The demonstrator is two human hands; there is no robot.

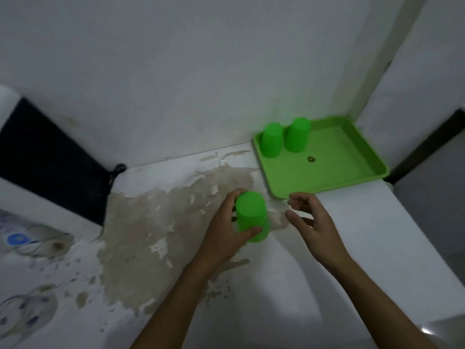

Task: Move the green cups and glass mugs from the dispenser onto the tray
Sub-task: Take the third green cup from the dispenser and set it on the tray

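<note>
The cup held in the left hand is bright green plastic, opaque, with a smooth matt wall. The two cups standing upside down on the tray show the same plastic and finish. The tray is green plastic with a smooth, slightly glossy floor. The counter has a white painted coat that is peeling in flakes, exposing a rough, dull beige layer. The wall is matt white.
</note>
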